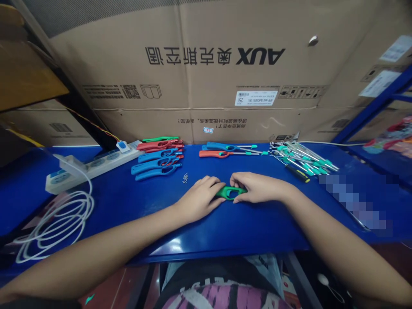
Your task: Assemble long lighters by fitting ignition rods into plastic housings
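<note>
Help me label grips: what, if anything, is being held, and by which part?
A green handle: the left hand grips its left end, and the right hand pinches its right end between thumb and fingers.

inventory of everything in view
held handle: one, green, between hands
loose handles: several, blue/red/green, left rear
rod-fitted handles: two, blue/orange, rear centre
metal rods: many, silver/teal, right rear
screwdriver: one, yellow/black, near rods
small pieces: several, pale, centre
power strip: one, white, left
coiled cable: one, white, left
cardboard: count unclear, brown, behind
table: one, blue, beneath
floor: one, red, bottom
left hand: one, bare, holding handle
right hand: one, bare, holding handle
</note>
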